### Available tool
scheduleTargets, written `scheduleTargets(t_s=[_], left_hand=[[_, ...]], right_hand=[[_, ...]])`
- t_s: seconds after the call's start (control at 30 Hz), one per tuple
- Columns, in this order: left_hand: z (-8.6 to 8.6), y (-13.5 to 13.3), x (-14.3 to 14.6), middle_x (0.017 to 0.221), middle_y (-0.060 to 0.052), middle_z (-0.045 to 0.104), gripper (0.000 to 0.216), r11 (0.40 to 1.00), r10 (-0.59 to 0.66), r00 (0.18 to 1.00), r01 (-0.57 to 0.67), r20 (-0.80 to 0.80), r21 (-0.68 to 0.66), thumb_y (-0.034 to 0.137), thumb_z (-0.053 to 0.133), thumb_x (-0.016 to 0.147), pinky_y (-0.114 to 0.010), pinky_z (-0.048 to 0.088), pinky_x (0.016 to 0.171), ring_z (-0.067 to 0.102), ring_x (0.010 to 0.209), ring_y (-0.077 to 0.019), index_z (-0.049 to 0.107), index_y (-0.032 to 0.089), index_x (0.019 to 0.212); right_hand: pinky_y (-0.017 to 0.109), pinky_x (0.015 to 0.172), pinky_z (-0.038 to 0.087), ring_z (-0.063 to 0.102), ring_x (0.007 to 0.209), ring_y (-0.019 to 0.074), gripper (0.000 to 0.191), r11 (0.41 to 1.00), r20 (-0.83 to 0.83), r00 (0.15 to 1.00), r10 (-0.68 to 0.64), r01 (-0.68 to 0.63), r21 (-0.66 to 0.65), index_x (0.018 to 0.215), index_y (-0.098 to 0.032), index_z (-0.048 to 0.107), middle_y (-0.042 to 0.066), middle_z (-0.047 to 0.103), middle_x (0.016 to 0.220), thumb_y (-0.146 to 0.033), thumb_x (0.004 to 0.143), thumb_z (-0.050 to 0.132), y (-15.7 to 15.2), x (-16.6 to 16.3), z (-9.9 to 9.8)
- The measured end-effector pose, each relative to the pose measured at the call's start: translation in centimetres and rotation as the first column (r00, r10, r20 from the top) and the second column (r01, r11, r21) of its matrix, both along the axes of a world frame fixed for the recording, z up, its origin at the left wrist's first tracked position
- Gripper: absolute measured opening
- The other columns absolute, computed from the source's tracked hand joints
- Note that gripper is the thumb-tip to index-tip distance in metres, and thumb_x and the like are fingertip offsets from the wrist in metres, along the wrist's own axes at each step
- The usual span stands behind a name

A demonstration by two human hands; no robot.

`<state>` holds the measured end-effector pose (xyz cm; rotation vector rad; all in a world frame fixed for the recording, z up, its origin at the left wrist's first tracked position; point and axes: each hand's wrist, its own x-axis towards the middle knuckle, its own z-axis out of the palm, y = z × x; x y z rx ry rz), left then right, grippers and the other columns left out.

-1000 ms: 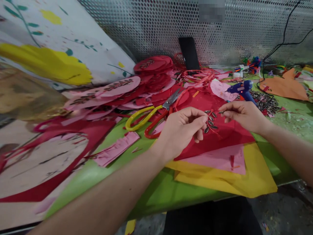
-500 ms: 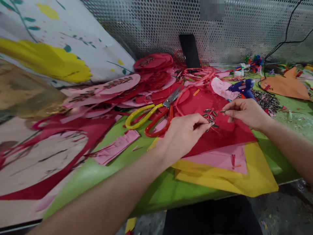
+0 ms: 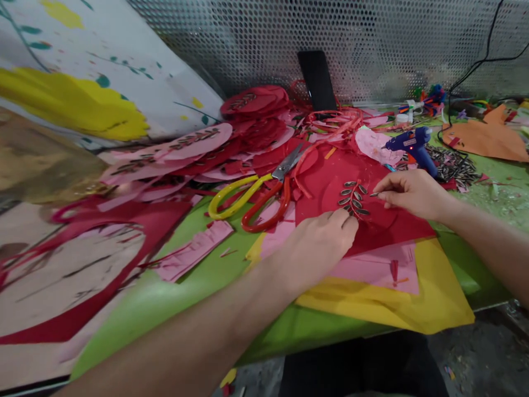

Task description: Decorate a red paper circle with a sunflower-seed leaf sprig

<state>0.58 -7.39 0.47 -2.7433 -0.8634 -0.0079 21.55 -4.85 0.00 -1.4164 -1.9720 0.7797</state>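
On the red paper sheet (image 3: 326,171) lies a leafy sprig of striped sunflower seeds (image 3: 350,199) set along a red stem. My left hand (image 3: 322,242) rests at the sprig's lower end, its fingers curled down and together over the paper; its fingertips are hidden, so I cannot tell what is under them. My right hand (image 3: 409,193) hovers just right of the sprig, with thumb and forefinger pinching a single sunflower seed (image 3: 374,194). Behind that hand, a blue glue gun (image 3: 413,144) with a small red light lies beside a heap of sunflower seeds (image 3: 457,168).
Scissors (image 3: 264,190) with yellow and red handles lie left of the red sheet. Pink and red paper ovals (image 3: 198,140) pile up farther back. A black phone (image 3: 317,80) leans on the perforated metal wall (image 3: 248,33). Yellow sheets (image 3: 438,298) overhang the green table's front edge.
My left hand has turned over and drawn slightly down, its fingertip pinch giving way to curled fingers on the paper. More of the sprig shows. My right hand keeps its seed, almost unmoved.
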Motion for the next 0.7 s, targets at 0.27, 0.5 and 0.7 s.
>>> scheduleTargets(t_s=[0.27, 0.5, 0.7], left_hand=[[0.39, -0.13, 0.17, 0.078, -0.007, 0.060, 0.020, 1.000, 0.002, 0.997, -0.004, -0.082, -0.016, 0.000, 0.044, 0.076, -0.030, 0.050, 0.052, 0.063, 0.067, -0.0216, 0.059, 0.012, 0.082], [0.51, -0.03, 0.61, 0.079, -0.009, 0.060, 0.020, 0.999, -0.005, 0.996, 0.000, -0.090, -0.049, 0.000, 0.044, 0.077, -0.033, 0.050, 0.052, 0.063, 0.069, -0.0242, 0.059, 0.011, 0.083], [0.49, 0.02, 0.51, 0.079, -0.008, 0.062, 0.020, 0.998, -0.016, 0.998, 0.012, -0.056, -0.068, 0.000, 0.045, 0.077, -0.030, 0.048, 0.051, 0.062, 0.069, -0.0229, 0.060, 0.012, 0.084]], right_hand=[[0.021, 0.054, 0.048, 0.062, 0.053, 0.0088, 0.013, 1.000, 0.027, 1.000, 0.012, -0.011, -0.006, 0.079, -0.016, 0.066, -0.001, 0.067, 0.064, -0.013, 0.073, 0.055, 0.03, -0.26, 0.21], [0.020, 0.054, 0.046, 0.061, 0.055, 0.0089, 0.013, 1.000, 0.088, 0.996, 0.017, -0.018, 0.013, 0.079, -0.016, 0.066, 0.000, 0.067, 0.065, -0.014, 0.073, 0.054, -0.12, -0.45, 0.52], [0.021, 0.055, 0.045, 0.060, 0.056, 0.0092, 0.013, 1.000, 0.104, 0.994, 0.015, -0.016, 0.008, 0.080, -0.015, 0.066, 0.000, 0.067, 0.065, -0.014, 0.074, 0.055, -0.23, -0.51, 0.72]])
